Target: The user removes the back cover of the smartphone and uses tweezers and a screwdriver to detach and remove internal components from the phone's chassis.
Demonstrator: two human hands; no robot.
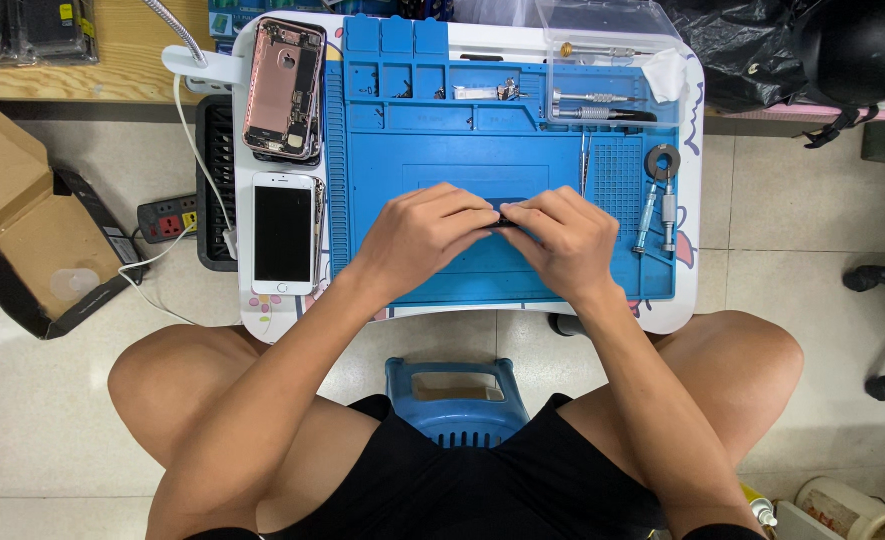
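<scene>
Head-worn camera is looking straight down from above the seated person, taking in the blue work mat [502, 200], small table [687, 290], thighs and surrounding tiled floor [822, 210] at moderate distance.

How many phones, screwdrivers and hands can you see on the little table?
Phones: 2, a white phone lying face up and an opened phone shell above it.
Screwdrivers: 2, side by side at the blue mat's right edge.
Hands: 2, the left hand and the right hand, pinching a small dark part.
Total: 6
</scene>
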